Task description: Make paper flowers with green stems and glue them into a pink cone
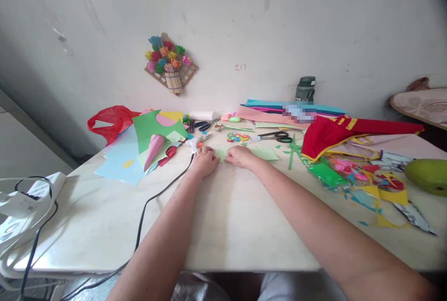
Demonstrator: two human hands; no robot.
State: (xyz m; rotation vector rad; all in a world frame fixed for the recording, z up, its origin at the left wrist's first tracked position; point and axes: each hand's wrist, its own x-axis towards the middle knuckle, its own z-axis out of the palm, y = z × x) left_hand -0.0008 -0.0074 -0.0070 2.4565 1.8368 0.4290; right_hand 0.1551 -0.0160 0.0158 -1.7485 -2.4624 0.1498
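Both your hands meet just above the centre of the frame, on the far half of the pale table point(223, 226). Your left hand point(205, 161) and your right hand point(239, 155) press down on a small light-green paper piece point(221, 154) that lies flat between them; a larger light-green sheet point(263, 153) lies just to the right of your right hand. Your fingers look curled together with the tips on the paper, though at this distance you cannot tell whether they pinch an edge or only pin it flat.

From how the hands sit, the work looks like folding or creasing that piece. Keep one hand as the anchor and let the other run the crease, so the paper does not skid on the smooth tabletop. Line up the edges before you press, since a crease in thin paper is hard to undo.

Mind the glue gun point(198, 142) lying just above your left hand, its black cord point(148, 203) running down towards the lower left; the nozzle may be hot, so keep your knuckles off it. The black-handled scissors point(277, 136) and the small paper flowers point(236, 137) sit within reach above your right hand.
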